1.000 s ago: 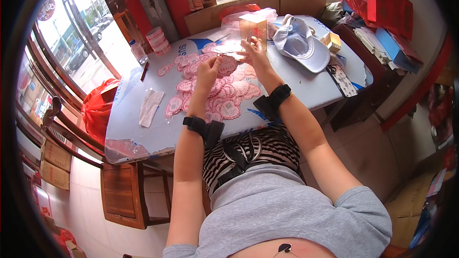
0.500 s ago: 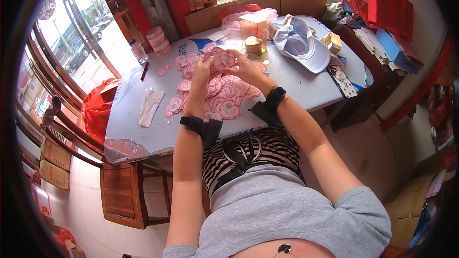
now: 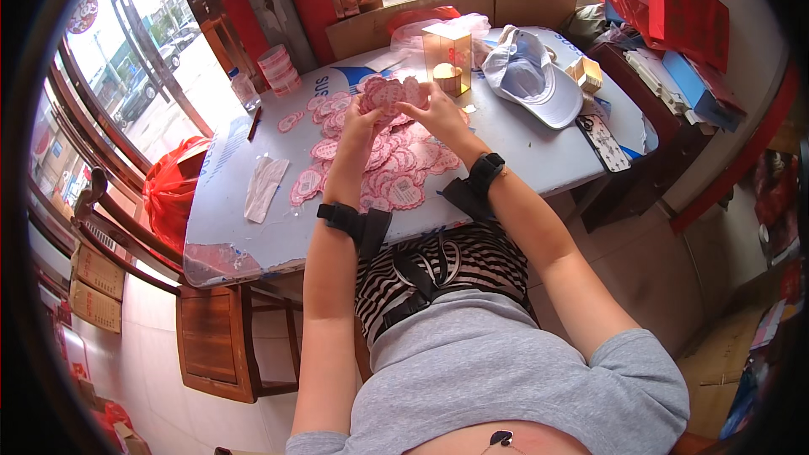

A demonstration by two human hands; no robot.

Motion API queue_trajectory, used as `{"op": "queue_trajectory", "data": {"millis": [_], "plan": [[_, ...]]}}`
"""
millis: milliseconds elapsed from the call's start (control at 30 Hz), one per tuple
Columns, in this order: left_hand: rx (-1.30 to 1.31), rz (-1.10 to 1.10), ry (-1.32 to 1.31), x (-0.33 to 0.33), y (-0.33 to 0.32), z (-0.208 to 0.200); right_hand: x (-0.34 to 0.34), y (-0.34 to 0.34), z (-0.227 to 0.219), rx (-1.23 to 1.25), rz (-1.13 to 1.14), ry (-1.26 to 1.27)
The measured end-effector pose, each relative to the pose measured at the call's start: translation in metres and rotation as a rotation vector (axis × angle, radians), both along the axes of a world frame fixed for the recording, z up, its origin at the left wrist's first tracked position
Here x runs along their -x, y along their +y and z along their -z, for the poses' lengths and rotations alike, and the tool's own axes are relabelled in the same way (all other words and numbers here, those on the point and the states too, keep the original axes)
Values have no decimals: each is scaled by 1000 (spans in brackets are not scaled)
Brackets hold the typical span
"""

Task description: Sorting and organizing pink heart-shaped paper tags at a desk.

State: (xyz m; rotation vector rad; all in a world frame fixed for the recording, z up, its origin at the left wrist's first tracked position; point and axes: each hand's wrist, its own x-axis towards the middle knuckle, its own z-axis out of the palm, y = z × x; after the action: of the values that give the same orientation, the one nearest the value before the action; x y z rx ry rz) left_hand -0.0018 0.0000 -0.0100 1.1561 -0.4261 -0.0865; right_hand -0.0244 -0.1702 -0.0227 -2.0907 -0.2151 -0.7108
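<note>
Both my hands hold a fanned bunch of pink, scallop-edged round labels [image 3: 386, 94] above the table. My left hand [image 3: 364, 124] grips the bunch at its left side, with the fingers closed on it. At the other side my right hand [image 3: 440, 116] pinches the labels between thumb and fingers. Beneath and around my hands lies a loose pile of the same labels [image 3: 398, 175], overlapping each other, some with a square printed code. Just beyond my right hand stands a clear box [image 3: 447, 46] with a small round tan item in it.
A pale cap [image 3: 529, 76] and a patterned phone [image 3: 603, 145] lie at the right of the table [image 3: 244, 244]. A crumpled tissue [image 3: 266, 189] lies left of the pile. Label rolls [image 3: 279, 72] and a plastic bottle [image 3: 244, 91] stand at the far left. A wooden stool [image 3: 215, 341] is below.
My hands have spread the held labels a little wider, and my right hand has shifted slightly to the right. The pile on the table looks the same.
</note>
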Motion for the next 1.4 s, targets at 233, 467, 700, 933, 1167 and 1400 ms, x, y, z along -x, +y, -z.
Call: {"op": "queue_trajectory", "data": {"millis": [233,467,700,933,1167,1400], "plan": [[-391,-233,-182,-4,0,3,2,5,-2,-109,-184,107],[-444,-77,-322,-11,1,9,-6,5,3,-292,-387,322],[-352,46,-286,5,-1,0,-14,1,5,-460,-418,275],[-371,36,-231,-4,1,6,-7,0,-6,-683,-546,412],[-281,-236,-282,-17,3,14,1,0,-13,-836,-741,465],[-407,-367,-306,-13,4,6,0,3,-10,-640,-526,199]]}}
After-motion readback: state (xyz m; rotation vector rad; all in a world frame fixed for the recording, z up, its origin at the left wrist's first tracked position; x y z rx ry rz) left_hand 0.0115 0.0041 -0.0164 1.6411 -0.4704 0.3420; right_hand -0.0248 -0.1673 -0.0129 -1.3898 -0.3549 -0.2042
